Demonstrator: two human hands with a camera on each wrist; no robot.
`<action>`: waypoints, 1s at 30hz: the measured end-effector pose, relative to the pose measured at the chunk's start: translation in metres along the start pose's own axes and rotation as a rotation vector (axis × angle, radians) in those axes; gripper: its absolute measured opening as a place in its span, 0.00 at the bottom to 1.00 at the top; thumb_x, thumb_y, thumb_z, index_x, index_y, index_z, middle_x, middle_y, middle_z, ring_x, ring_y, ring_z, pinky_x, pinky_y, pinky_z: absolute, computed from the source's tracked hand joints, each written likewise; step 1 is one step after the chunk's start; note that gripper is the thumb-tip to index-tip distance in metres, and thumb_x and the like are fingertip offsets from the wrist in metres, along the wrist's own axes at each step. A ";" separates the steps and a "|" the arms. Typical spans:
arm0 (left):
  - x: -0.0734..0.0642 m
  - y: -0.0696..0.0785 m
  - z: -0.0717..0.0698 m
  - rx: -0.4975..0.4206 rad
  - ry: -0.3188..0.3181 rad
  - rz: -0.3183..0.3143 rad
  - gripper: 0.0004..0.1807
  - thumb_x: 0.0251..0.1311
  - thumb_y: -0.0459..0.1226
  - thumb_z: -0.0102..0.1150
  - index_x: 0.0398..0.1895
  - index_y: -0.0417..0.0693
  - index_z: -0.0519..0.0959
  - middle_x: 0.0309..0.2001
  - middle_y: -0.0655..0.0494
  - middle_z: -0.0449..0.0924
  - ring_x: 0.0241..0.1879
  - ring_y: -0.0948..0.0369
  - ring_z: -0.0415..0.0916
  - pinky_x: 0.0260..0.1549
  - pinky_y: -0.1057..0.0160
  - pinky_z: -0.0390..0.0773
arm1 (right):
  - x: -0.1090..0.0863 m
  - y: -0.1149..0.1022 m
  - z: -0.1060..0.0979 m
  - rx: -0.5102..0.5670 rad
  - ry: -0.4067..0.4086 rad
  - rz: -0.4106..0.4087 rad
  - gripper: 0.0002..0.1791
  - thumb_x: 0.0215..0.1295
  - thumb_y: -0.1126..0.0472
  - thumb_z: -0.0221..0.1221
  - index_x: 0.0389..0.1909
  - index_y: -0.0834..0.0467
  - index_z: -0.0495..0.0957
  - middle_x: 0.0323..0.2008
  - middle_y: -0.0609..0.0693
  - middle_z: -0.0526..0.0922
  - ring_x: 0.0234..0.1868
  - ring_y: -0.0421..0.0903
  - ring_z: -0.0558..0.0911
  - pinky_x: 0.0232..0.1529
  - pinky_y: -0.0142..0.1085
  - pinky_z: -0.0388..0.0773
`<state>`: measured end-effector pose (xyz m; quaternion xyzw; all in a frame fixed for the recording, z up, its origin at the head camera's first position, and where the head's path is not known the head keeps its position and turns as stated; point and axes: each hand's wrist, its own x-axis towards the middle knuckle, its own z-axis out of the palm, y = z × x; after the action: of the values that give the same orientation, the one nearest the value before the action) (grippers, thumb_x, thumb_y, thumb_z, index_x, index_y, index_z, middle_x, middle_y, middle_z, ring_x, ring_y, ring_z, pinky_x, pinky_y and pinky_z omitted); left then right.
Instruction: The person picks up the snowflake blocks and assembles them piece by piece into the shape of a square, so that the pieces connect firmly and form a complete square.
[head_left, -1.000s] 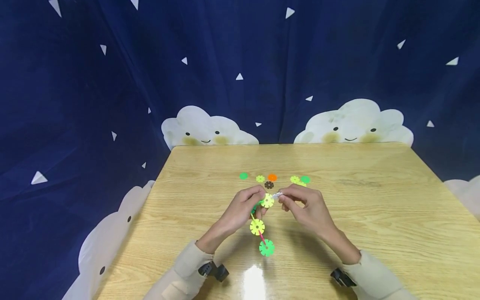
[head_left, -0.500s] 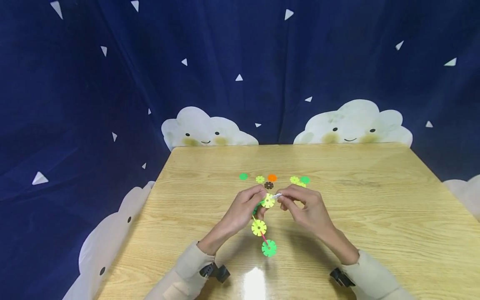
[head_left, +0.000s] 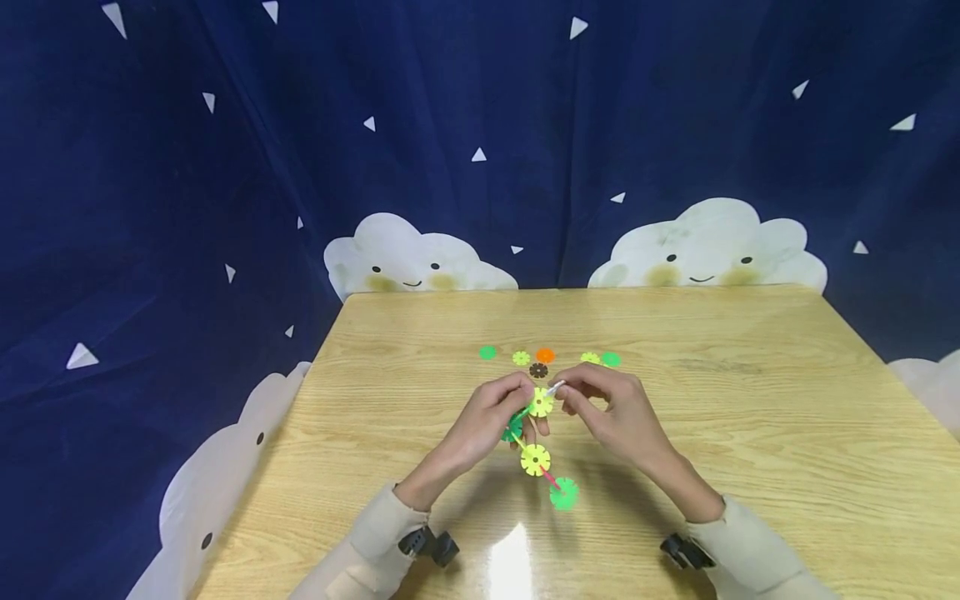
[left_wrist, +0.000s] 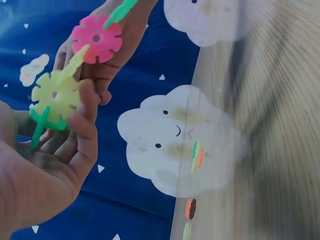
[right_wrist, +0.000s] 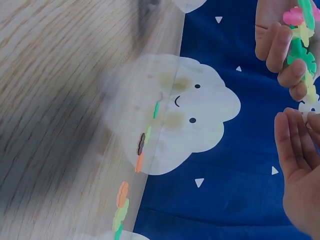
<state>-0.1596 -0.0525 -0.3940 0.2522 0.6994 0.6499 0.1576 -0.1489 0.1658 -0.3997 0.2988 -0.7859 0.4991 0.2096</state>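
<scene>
My left hand (head_left: 480, 425) grips a chain of slotted plastic snowflake discs between thumb and fingers. At the chain's top a yellow disc (head_left: 541, 403) faces up by the left thumb. The chain hangs over the table through a dark green disc (head_left: 512, 429) and a second yellow disc (head_left: 536, 460) to a light green disc (head_left: 564, 493). A pink disc (left_wrist: 90, 32) linked in it appears in the left wrist view. My right hand (head_left: 618, 412) pinches a white snowflake disc (head_left: 555, 388), seen edge-on, its near edge right at the top yellow disc's rim. Fingers partly hide the white disc.
Loose discs lie beyond the hands on the wooden table (head_left: 750, 400): a green one (head_left: 487, 352), an orange one (head_left: 545, 355), a brown one (head_left: 538, 370) and several more. A blue curtain (head_left: 450, 100) with clouds stands behind the table.
The chain's lower end has swung to the right, and more of the dark green disc shows. The right hand has shifted slightly, and the white disc tilts more steeply against the yellow one.
</scene>
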 end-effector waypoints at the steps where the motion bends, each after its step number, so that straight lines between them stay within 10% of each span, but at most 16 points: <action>1: 0.000 0.000 0.000 -0.011 -0.008 0.001 0.18 0.84 0.44 0.43 0.43 0.40 0.77 0.31 0.46 0.85 0.25 0.60 0.82 0.25 0.65 0.80 | 0.000 0.000 0.000 0.000 0.002 0.006 0.12 0.67 0.73 0.66 0.43 0.54 0.86 0.33 0.44 0.87 0.26 0.42 0.83 0.37 0.29 0.84; 12: -0.002 -0.002 0.003 -0.023 -0.053 -0.062 0.25 0.84 0.50 0.39 0.58 0.36 0.74 0.30 0.50 0.84 0.27 0.61 0.79 0.33 0.66 0.80 | 0.003 0.001 0.003 -0.024 -0.030 0.026 0.11 0.67 0.70 0.67 0.44 0.51 0.88 0.35 0.47 0.88 0.30 0.42 0.85 0.32 0.31 0.83; 30: -0.004 -0.004 0.007 0.006 -0.083 -0.097 0.19 0.83 0.52 0.37 0.55 0.47 0.68 0.28 0.52 0.81 0.29 0.57 0.78 0.35 0.63 0.80 | 0.007 0.011 0.001 -0.054 -0.112 0.033 0.16 0.68 0.69 0.67 0.54 0.54 0.87 0.39 0.46 0.85 0.29 0.39 0.81 0.29 0.32 0.80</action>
<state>-0.1533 -0.0491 -0.3991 0.2450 0.7055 0.6285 0.2171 -0.1619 0.1664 -0.4032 0.3074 -0.8144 0.4636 0.1651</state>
